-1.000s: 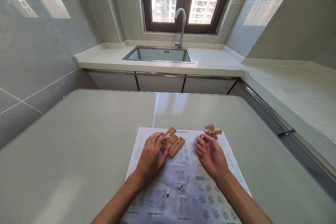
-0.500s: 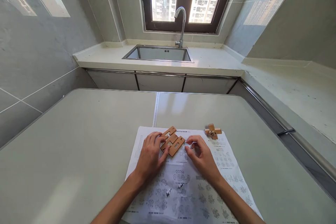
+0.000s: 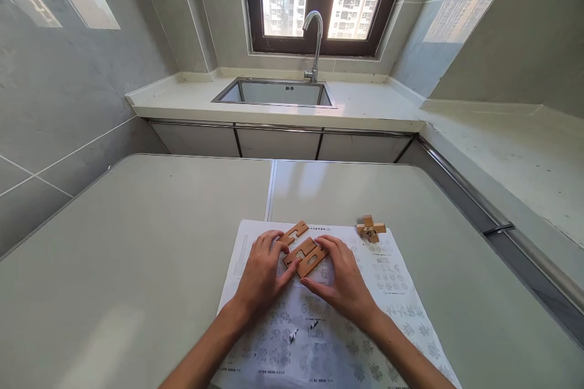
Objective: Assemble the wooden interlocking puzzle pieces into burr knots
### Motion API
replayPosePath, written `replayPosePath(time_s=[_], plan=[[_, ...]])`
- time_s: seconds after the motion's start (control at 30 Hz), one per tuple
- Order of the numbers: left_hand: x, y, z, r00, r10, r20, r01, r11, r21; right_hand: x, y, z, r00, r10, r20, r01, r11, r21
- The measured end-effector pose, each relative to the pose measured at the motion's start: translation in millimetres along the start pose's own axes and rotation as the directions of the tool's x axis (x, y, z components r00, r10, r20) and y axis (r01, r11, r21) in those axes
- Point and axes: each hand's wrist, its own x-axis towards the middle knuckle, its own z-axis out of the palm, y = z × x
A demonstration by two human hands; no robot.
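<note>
While flat on the sheet (image 3: 347, 340), wooden bars (image 3: 305, 256) pinched between left hand (image 3: 263, 272), right hand (image 3: 343, 279).

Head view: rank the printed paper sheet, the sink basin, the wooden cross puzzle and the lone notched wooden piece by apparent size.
1. Printed paper sheet, though it lies nearest the camera.
2. Sink basin, which is farther off.
3. Lone notched wooden piece and wooden cross puzzle: they look about alike, so no ranking between them.
</note>
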Motion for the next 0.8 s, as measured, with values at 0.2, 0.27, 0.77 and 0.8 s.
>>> replayPosePath(time_s=[0.2, 0.27, 0.77, 0.8], plan=[[0.3, 0.5, 0.0, 1.0, 0.009, 0.008, -0.008, 1.0, -0.021, 0.8, 0.3, -0.3, 1.0, -0.01, -0.006, 0.01, 1.0, -0.007], [0.0, -0.2, 0.4, 1.0, 0.015, 0.008, -0.015, 1.0, -0.027, 1.1, 1.1, -0.5, 1.0, -0.008, -0.005, 0.008, 1.0, -0.004], [2.2, 1.8, -5.9, 0.998, -0.036, -0.049, 0.031, 0.993, -0.115, 5.3, 5.3, -9.8, 0.979, -0.048, 0.197, 0.042, 0.999, 0.034], [2.5, 2.6, -6.8, 0.997, -0.048, -0.059, 0.04, 0.99, -0.133, 5.0, 5.2, -9.5, 0.977, -0.056, 0.203, 0.051, 0.998, 0.029]])
